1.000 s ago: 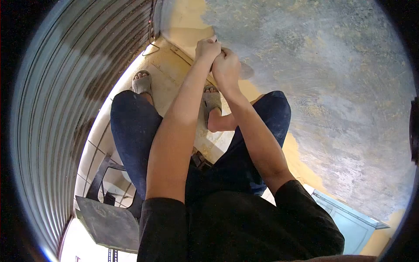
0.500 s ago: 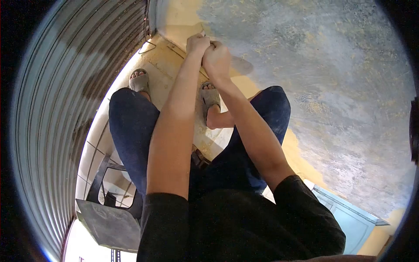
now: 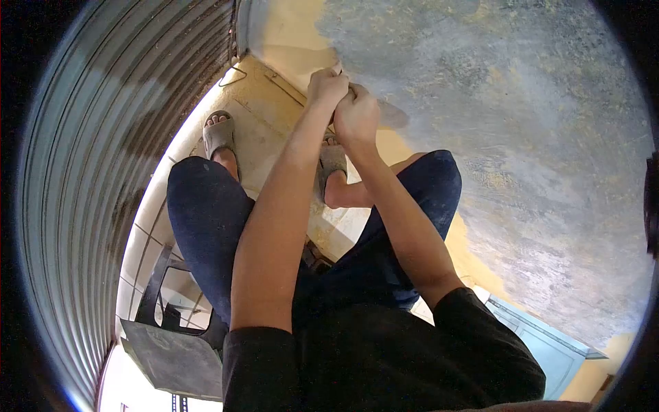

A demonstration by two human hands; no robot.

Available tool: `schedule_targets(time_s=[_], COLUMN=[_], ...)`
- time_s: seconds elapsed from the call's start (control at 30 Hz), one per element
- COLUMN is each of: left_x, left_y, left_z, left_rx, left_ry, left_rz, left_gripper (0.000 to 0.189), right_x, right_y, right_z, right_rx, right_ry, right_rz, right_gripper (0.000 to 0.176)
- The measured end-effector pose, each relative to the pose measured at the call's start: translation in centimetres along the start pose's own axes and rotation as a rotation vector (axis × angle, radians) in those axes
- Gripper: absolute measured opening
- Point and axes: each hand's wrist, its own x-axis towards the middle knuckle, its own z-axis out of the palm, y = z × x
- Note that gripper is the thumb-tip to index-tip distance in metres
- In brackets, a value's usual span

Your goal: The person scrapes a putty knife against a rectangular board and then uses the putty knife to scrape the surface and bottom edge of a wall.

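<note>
In the head view, two bare hands meet at the edge of one grey-patched wall (image 3: 522,151), the left hand (image 3: 328,88) and the right hand (image 3: 357,115) both curled tightly round one mostly hidden object (image 3: 337,68), whose small pale end shows beyond the left knuckles, though I cannot tell what it is. Below them are two sandals (image 3: 218,134), one on each foot, with one corrugated shutter (image 3: 82,192) and one dark chair (image 3: 171,353) to the left, and one pale blue panel (image 3: 539,336) lower right.
</note>
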Motion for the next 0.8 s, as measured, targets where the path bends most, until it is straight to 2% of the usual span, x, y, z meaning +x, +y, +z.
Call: schedule_targets(time_s=[0.1, 0.17, 0.23, 0.27, 0.3, 0.37, 0.4, 0.43, 0.5, 0.53, 0.6, 0.7, 0.73, 0.8], left_x=[2.6, 4.5, 2.7, 1.0, 1.5, 1.7, 2.5, 2.3, 2.1, 1.6, 1.0, 3.7, 4.1, 4.2], left_y=[-2.2, -5.8, -3.8, -1.2, -0.2, 0.5, -1.5, -1.6, -1.5, -1.0, -0.1, -4.3, -4.4, -5.2], left_z=[-0.2, 1.5, 1.4, 0.4, -0.4, -1.1, -0.8, -0.7, -0.7, -0.7, -0.7, 0.9, 0.7, 1.8], left_rx=[0.071, -0.277, -0.180, -0.019, -0.018, 0.121, -0.059, -0.055, -0.209, -0.211, 0.183, 0.004, -0.078, -0.084], left_ry=[-0.092, -0.203, -0.165, -0.070, -0.067, -0.276, -0.291, -0.293, -0.250, -0.250, -0.165, -0.176, -0.188, -0.163], left_rz=[-0.091, -0.195, -0.222, -0.059, -0.057, -0.250, -0.264, -0.259, -0.376, -0.375, -0.041, -0.087, -0.197, -0.206], left_gripper=[0.024, 0.025, 0.023, 0.023, 0.023, 0.033, 0.036, 0.036, 0.039, 0.039, 0.030, 0.028, 0.025, 0.024], right_x=[0.1, 0.8, -0.2, -0.4, -0.2, 0.4, 0.3, 0.7, 0.6, -0.1, -0.1, -0.2, 0.4, 0.7], right_y=[0.5, 0.3, 0.2, 0.0, 0.1, 1.3, 1.9, 1.9, 1.7, 1.4, 0.1, 0.2, 0.5, 0.4], right_z=[0.6, 1.5, 0.2, -0.1, 0.2, 1.1, 1.6, 2.2, 1.8, 0.8, 0.1, 0.7, 1.6, 1.4], right_rx=[-0.039, -0.106, -0.060, -0.011, -0.009, -0.010, -0.013, -0.071, -0.130, -0.064, 0.009, 0.059, 0.000, -0.058], right_ry=[0.001, -0.030, -0.016, -0.002, -0.003, -0.008, -0.011, 0.009, 0.030, 0.003, -0.024, -0.011, -0.004, 0.002], right_rz=[-0.030, -0.030, -0.029, -0.027, -0.030, 0.012, 0.024, -0.022, -0.075, -0.041, -0.016, 0.000, -0.009, -0.029], right_gripper=[0.042, 0.042, 0.041, 0.041, 0.041, 0.036, 0.036, 0.036, 0.036, 0.038, 0.041, 0.040, 0.039, 0.038])
